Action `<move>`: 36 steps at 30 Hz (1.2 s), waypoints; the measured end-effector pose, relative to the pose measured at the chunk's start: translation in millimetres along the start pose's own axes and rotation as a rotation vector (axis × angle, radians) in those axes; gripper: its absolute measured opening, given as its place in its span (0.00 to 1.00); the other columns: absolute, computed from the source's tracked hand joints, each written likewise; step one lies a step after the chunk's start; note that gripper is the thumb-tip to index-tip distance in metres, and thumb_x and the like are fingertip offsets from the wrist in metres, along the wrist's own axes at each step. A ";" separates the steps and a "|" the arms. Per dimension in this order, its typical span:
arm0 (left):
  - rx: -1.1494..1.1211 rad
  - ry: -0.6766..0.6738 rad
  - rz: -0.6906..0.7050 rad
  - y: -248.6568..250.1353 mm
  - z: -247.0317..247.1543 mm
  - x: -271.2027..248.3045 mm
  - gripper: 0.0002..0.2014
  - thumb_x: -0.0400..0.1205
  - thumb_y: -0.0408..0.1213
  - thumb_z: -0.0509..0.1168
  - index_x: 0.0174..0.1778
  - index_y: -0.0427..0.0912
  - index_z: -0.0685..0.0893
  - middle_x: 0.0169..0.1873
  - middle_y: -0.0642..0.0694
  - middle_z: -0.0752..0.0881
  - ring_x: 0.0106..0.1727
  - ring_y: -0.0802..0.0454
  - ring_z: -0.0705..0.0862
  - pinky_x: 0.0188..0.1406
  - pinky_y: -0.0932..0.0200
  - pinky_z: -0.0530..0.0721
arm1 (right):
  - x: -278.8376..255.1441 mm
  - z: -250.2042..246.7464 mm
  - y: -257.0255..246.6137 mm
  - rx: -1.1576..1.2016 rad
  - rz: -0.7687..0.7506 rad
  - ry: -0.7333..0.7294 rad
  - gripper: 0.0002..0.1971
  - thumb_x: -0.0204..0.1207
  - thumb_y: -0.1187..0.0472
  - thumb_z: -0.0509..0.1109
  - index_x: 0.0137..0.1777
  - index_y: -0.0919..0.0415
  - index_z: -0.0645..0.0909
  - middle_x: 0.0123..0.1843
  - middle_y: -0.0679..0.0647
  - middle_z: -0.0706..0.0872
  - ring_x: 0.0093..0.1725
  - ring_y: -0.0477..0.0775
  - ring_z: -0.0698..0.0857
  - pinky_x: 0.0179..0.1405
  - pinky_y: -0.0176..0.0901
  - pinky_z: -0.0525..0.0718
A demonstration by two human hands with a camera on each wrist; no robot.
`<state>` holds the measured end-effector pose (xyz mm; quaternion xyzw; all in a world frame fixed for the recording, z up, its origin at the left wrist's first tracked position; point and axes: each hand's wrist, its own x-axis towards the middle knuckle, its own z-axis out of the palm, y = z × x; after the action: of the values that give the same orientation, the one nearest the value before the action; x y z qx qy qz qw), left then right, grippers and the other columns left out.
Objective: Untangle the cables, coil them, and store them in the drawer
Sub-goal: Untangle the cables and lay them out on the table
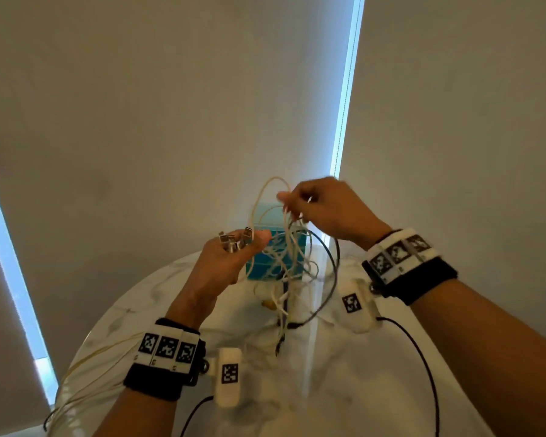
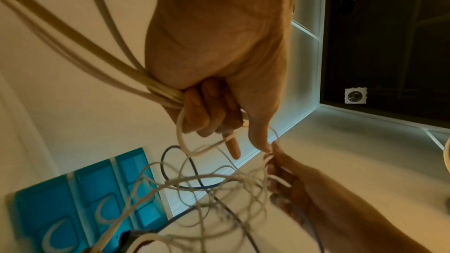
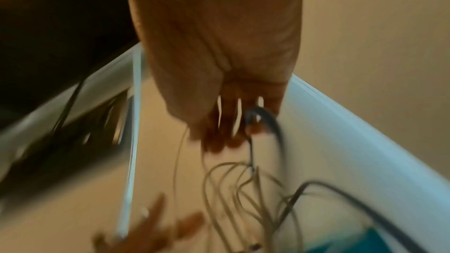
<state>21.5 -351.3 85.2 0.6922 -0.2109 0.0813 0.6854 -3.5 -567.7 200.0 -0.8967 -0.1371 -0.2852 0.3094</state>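
A tangle of thin white cables [image 1: 286, 257] with one dark cable [image 1: 331, 263] hangs in the air between my hands above the table. My left hand [image 1: 234, 253] grips a bundle of white cables [image 2: 168, 93], with several metal plug ends [image 1: 234, 239] sticking out above its fingers. Higher and to the right, my right hand [image 1: 300, 206] pinches several loops [image 3: 239, 114] of the tangle, the dark cable among them. Behind the tangle stands a teal drawer unit [image 1: 262, 222]; its fronts [image 2: 97, 189] look closed in the left wrist view.
The round white marble table [image 1: 344, 389] lies below, its edge curving at left. Loose white cable strands [image 1: 85, 364] trail off the left edge. More cable ends [image 1: 281, 310] lie on the table under the tangle. Grey blinds [image 1: 171, 105] hang behind.
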 end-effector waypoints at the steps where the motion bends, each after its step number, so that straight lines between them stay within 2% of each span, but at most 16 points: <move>1: -0.007 -0.001 0.008 2.2 1.9 -0.1 0.17 0.82 0.62 0.76 0.57 0.55 0.96 0.26 0.58 0.80 0.29 0.56 0.68 0.27 0.58 0.66 | 3.9 -4.9 -2.5 0.025 0.008 0.107 0.20 0.86 0.36 0.70 0.45 0.50 0.92 0.37 0.43 0.94 0.35 0.39 0.91 0.40 0.27 0.82; 3: -0.062 0.026 0.016 4.9 3.5 0.5 0.17 0.81 0.61 0.76 0.60 0.56 0.96 0.28 0.58 0.83 0.27 0.59 0.70 0.27 0.60 0.68 | 10.1 -13.1 -8.7 0.147 0.028 0.214 0.20 0.86 0.36 0.71 0.47 0.51 0.92 0.38 0.42 0.95 0.37 0.43 0.93 0.49 0.37 0.89; 6: -0.012 0.013 0.020 14.8 9.2 -1.8 0.13 0.84 0.55 0.76 0.60 0.55 0.95 0.26 0.62 0.87 0.23 0.66 0.79 0.24 0.68 0.72 | 3.5 1.0 -14.6 0.171 0.018 -0.023 0.19 0.87 0.40 0.71 0.49 0.55 0.92 0.40 0.45 0.96 0.40 0.48 0.95 0.58 0.54 0.94; 9: 0.018 -0.043 -0.002 13.2 18.6 -5.8 0.12 0.84 0.51 0.77 0.59 0.52 0.95 0.41 0.59 0.96 0.38 0.67 0.92 0.32 0.74 0.83 | -3.9 16.3 -12.8 0.268 0.043 -0.025 0.20 0.88 0.42 0.72 0.51 0.59 0.92 0.42 0.48 0.97 0.41 0.51 0.96 0.60 0.58 0.94; 11: 0.039 -0.054 -0.006 7.0 20.3 -6.0 0.14 0.83 0.55 0.77 0.60 0.52 0.96 0.49 0.55 0.97 0.51 0.62 0.95 0.45 0.67 0.89 | -6.7 19.3 -11.8 0.305 0.073 -0.042 0.20 0.88 0.41 0.71 0.53 0.59 0.92 0.44 0.49 0.97 0.43 0.50 0.96 0.62 0.58 0.94; 13: 0.013 -0.011 0.006 4.8 21.4 -5.5 0.13 0.84 0.52 0.77 0.58 0.49 0.96 0.45 0.54 0.97 0.47 0.62 0.95 0.45 0.66 0.90 | -11.4 22.5 -10.1 0.329 0.085 -0.053 0.21 0.88 0.40 0.69 0.55 0.58 0.90 0.44 0.49 0.97 0.43 0.50 0.97 0.61 0.56 0.94; 17: -0.080 0.141 0.060 3.7 15.9 -6.3 0.11 0.87 0.45 0.74 0.51 0.41 0.95 0.19 0.61 0.82 0.20 0.67 0.78 0.23 0.75 0.73 | -30.8 41.5 10.6 0.117 0.139 -0.170 0.27 0.80 0.26 0.69 0.58 0.51 0.82 0.47 0.45 0.96 0.48 0.43 0.94 0.51 0.47 0.94; 19: -0.171 0.217 0.069 0.1 8.4 -1.1 0.16 0.85 0.50 0.75 0.51 0.38 0.96 0.19 0.60 0.73 0.20 0.63 0.69 0.22 0.69 0.69 | -49.3 54.3 35.2 -0.158 0.212 -0.409 0.27 0.80 0.28 0.72 0.60 0.51 0.79 0.53 0.43 0.89 0.51 0.46 0.89 0.48 0.42 0.86; 21: -0.232 0.279 0.078 -3.4 0.5 5.0 0.18 0.83 0.55 0.76 0.53 0.43 0.97 0.24 0.53 0.67 0.24 0.55 0.62 0.22 0.60 0.64 | -64.8 66.5 65.1 -0.468 0.284 -0.660 0.19 0.82 0.38 0.76 0.59 0.51 0.80 0.56 0.49 0.86 0.55 0.52 0.85 0.51 0.44 0.80; 23: -0.263 0.253 0.086 -5.3 -2.3 7.5 0.14 0.84 0.55 0.76 0.54 0.50 0.98 0.25 0.52 0.66 0.27 0.52 0.60 0.23 0.58 0.61 | -70.1 65.9 81.7 -0.579 0.351 -0.724 0.18 0.80 0.43 0.79 0.62 0.54 0.86 0.62 0.53 0.88 0.63 0.57 0.87 0.56 0.45 0.82; 25: -0.253 0.206 0.066 -6.3 1.8 5.5 0.12 0.83 0.54 0.76 0.51 0.52 0.98 0.25 0.53 0.67 0.28 0.53 0.59 0.25 0.57 0.60 | -67.7 48.9 72.0 -0.449 0.313 -0.738 0.23 0.80 0.46 0.81 0.70 0.54 0.83 0.67 0.52 0.88 0.66 0.55 0.87 0.63 0.45 0.82; 27: -0.212 0.201 0.033 -9.5 7.4 5.4 0.11 0.80 0.56 0.78 0.43 0.53 0.97 0.25 0.52 0.66 0.27 0.53 0.60 0.26 0.55 0.59 | -63.6 27.9 46.8 -0.073 0.300 -0.698 0.24 0.81 0.50 0.82 0.73 0.54 0.80 0.66 0.48 0.87 0.64 0.50 0.87 0.60 0.40 0.83; 29: -0.185 0.205 -0.007 -12.1 10.6 7.1 0.12 0.80 0.55 0.79 0.34 0.55 0.93 0.23 0.51 0.68 0.25 0.54 0.62 0.26 0.55 0.61 | -59.3 23.2 23.4 0.215 0.325 -0.484 0.27 0.79 0.48 0.83 0.72 0.53 0.77 0.63 0.46 0.85 0.60 0.45 0.87 0.49 0.31 0.84; 32: -0.164 0.204 -0.019 -13.4 11.8 8.1 0.18 0.78 0.59 0.79 0.27 0.56 0.87 0.23 0.50 0.71 0.24 0.54 0.64 0.25 0.56 0.65 | -51.3 62.7 16.4 0.061 0.286 -0.066 0.34 0.77 0.39 0.82 0.70 0.57 0.70 0.64 0.50 0.74 0.59 0.50 0.84 0.44 0.35 0.82; 34: -0.184 0.239 0.004 -11.2 11.2 6.5 0.14 0.80 0.55 0.79 0.31 0.56 0.92 0.23 0.51 0.71 0.25 0.54 0.63 0.24 0.58 0.65 | -52.5 90.2 31.0 -0.081 0.274 -0.027 0.34 0.77 0.39 0.82 0.68 0.57 0.67 0.64 0.51 0.73 0.55 0.51 0.82 0.40 0.37 0.78; 36: -0.248 0.348 0.041 -10.3 2.1 8.5 0.09 0.84 0.48 0.79 0.37 0.56 0.95 0.24 0.53 0.70 0.25 0.56 0.62 0.23 0.59 0.63 | -55.3 95.9 52.2 -0.082 0.356 -0.076 0.36 0.75 0.42 0.84 0.70 0.58 0.66 0.68 0.54 0.76 0.59 0.55 0.85 0.47 0.46 0.86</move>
<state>32.9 -355.2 79.2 0.5736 -0.1118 0.1869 0.7897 15.3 -551.1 80.3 -0.9288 0.0242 -0.1972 0.3127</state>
